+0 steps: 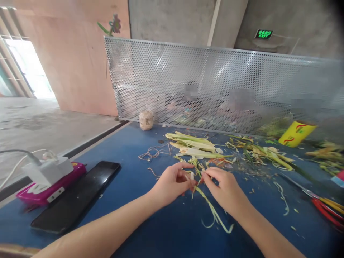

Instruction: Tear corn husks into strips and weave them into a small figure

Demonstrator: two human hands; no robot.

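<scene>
Between my hands is a thin green strand of plant strips (pixel 205 197), twisted or plaited near the top, its loose curling ends trailing down over the blue table. My left hand (pixel 172 182) pinches it from the left with thumb and fingers, and a pale bit shows at the fingertips. My right hand (pixel 224 184) is closed at its upper right part, thumb against forefinger; the exact spot it grips is partly hidden. Just beyond my fingers lies a pile of pale green leaf strips (pixel 197 146). A loose tangle of thin string (pixel 154 153) rests left of the pile.
A black phone (pixel 77 197) and a magenta power strip (pixel 51 190) with white chargers lie left. Scissors (pixel 311 193) are at right, near more plant scraps (pixel 266 154) and a yellow cylinder (pixel 297 134). A perforated metal screen (pixel 166 68) stands behind a ball of twine (pixel 146 120); people sit beyond.
</scene>
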